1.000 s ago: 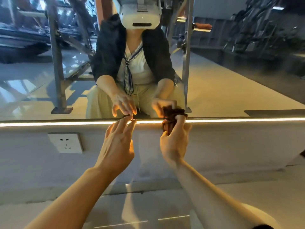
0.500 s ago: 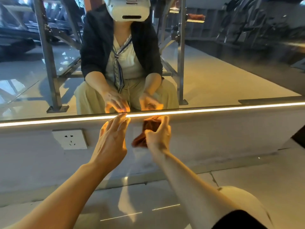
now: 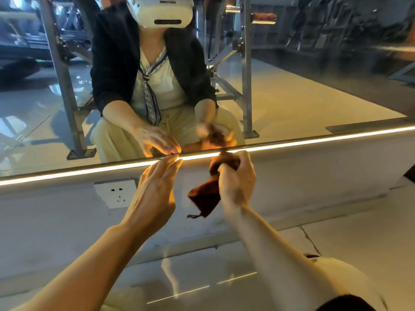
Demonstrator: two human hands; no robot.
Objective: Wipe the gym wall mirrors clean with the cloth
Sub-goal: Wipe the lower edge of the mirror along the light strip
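We see two bare hands before one wall mirror (image 3: 292, 90), whose lower edge is marked by one lit strip (image 3: 314, 140). The left hand (image 3: 155, 194) reaches forward with its grip apart, fingers straight and close together, their tips at the lit strip. The right hand (image 3: 237, 178) has its grip clamped on one dark brown cloth (image 3: 205, 196): the fingers curl round a bunched part held up against the lit strip, while a loose corner with a frayed thread hangs down just beside the left hand. The two hands are near each other but apart. Below the strip, one white wall socket (image 3: 116, 193) sits on the grey wall base, left of the left hand. In the mirror we count one seated person wearing one white headset (image 3: 164, 12), and two upright metal posts behind.
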